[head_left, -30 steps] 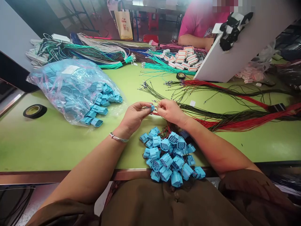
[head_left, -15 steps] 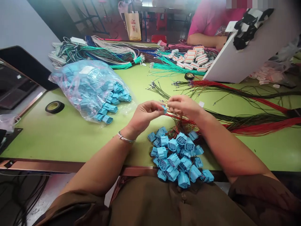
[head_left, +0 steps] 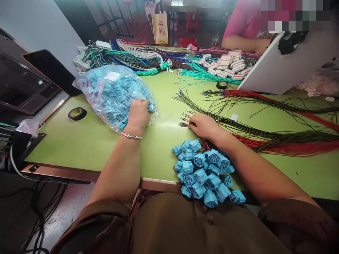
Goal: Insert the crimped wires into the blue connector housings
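Observation:
My left hand [head_left: 139, 113] is at the mouth of a clear plastic bag [head_left: 99, 90] full of blue connectors. Its fingers bend down among the connectors, and the fingertips are hidden. My right hand [head_left: 205, 126] is closed around thin wires [head_left: 184, 124] whose metal-tipped ends stick out to the left of the fingers. Just below it, a pile of blue connectors [head_left: 200, 176] with wires attached lies at the table's front edge, partly overhanging it.
Red and black wire bundles [head_left: 278, 135] stretch away to the right. Black tape rolls [head_left: 77, 113] lie on the green table [head_left: 106, 151]. Teal wires and white connectors [head_left: 230, 65] lie at the back. A white panel [head_left: 265, 63] stands at right; a person in pink [head_left: 242, 26] sits behind.
My left hand has moved left from beside my right hand to the bag; the blue connector it held no longer shows there. My right hand has lowered to the wires. The view has shifted slightly.

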Available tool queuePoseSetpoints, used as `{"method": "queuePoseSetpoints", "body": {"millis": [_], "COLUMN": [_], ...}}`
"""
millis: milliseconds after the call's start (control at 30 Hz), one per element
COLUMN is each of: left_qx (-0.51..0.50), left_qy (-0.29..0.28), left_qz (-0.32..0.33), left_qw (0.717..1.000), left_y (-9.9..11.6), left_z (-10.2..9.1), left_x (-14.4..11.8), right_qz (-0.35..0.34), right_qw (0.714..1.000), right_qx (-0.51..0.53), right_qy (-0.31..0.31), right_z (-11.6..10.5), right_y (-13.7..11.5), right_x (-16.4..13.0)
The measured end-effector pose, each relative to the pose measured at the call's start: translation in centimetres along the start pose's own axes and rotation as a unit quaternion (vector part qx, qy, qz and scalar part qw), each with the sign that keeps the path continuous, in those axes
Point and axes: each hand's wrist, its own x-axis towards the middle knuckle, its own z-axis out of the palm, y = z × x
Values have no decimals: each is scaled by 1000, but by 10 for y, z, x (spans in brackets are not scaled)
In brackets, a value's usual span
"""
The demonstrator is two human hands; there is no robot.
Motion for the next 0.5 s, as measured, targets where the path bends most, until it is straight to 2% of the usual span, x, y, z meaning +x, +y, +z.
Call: {"method": "queuePoseSetpoints", "body": {"millis": [100,200,267,333,400,433,500], "left_qx": [83,141,129,33,-144,-242,-411], "left_qy": [-15,6,30,42,5,-34,-124], "left_qz": [-5,-28,-36,-34,-43,-53,-83], "left_qw": [996,990,991,998,989,968,899], "left_y": [-8,3,15,29,43,50,61], "left_z": [5,-1,-9,-17,-17,-14,-1], "left_x": [3,-3,-9,-17,-25,-30,-37], "right_qz": [-13,-2,1,20,60,83,115], "right_qw": [1000,998,994,985,962,944,902], "right_qx": [17,44,80,148,248,306,406], "right_qy": [17,46,70,88,96,95,92], "right_z": [-1,0,1,2,1,-1,-4], "right_y": [1,1,1,2,1,0,-3], "right_x": [-1,-1,0,1,2,2,2]}}
